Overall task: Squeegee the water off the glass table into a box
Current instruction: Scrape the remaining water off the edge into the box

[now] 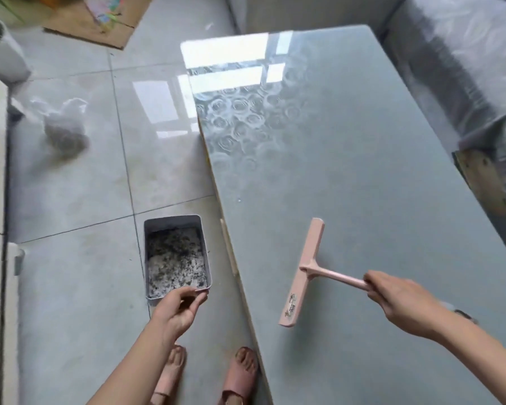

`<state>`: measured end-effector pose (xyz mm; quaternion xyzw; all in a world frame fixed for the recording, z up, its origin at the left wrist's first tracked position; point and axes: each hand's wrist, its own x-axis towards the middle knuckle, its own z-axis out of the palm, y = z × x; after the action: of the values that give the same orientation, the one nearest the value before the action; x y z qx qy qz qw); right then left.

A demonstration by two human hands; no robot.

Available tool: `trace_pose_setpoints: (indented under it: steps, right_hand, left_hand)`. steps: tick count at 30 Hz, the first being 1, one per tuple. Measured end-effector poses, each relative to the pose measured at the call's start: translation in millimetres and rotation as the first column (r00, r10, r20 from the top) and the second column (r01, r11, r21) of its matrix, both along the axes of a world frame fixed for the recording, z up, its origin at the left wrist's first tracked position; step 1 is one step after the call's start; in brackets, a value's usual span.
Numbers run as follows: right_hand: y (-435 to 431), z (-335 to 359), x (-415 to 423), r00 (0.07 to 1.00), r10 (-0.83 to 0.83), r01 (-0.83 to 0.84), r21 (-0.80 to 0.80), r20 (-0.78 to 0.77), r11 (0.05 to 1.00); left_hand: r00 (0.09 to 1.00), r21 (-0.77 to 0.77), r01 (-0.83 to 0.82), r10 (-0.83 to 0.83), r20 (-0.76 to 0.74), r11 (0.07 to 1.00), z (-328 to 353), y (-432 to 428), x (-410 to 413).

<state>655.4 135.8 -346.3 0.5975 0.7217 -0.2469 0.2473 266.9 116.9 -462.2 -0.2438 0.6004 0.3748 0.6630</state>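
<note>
Glass table (362, 171): right hand (400, 302) fisted round the pink squeegee (303, 270) handle, blade left of it, running near-to-far; left hand (178, 308) pinches the grey box (172, 220) rim.

The near end of the glass table (362, 171) and the heels of two pink slippers (240, 378) run off the bottom edge. The left hand (178, 309) covers the near corner of the box (172, 219), whose speckled contents we cannot identify. The right hand (398, 302) hides the handle end of the squeegee (301, 273), we cannot read its blade label, and a white bag (63, 127) on the floor is blurred.
</note>
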Motion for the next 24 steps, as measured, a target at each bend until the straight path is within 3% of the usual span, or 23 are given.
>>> trace_pose_setpoints:
  steps: [12, 16, 20, 24]
  right_hand:
    - [-4.3, -60.2, 90.7, 0.982, -0.182, 0.185, 0.074, -0.05, 0.98]
    - [-4.7, -75.2, 79.3, 0.979, -0.156, 0.177, 0.163, -0.129, 0.971]
    - [2.6, -95.7, 54.6, 0.978, -0.156, 0.17, 0.099, -0.141, 0.98]
    - [3.2, -95.7, 38.1, 0.972, -0.154, 0.181, 0.152, -0.176, 0.972]
  left_hand:
    - [0.993, 0.019, 0.057, -0.054, -0.104, 0.998, -59.2, 38.9, 39.9]
    - [0.993, 0.031, 0.047, -0.043, -0.106, 0.998, -64.8, 47.6, 43.0]
    - [0.995, 0.055, 0.005, 0.0, -0.099, 0.998, -75.2, 60.7, 48.9]
    - [0.996, 0.071, -0.036, 0.042, -0.085, 0.997, -77.1, 63.4, 54.5]
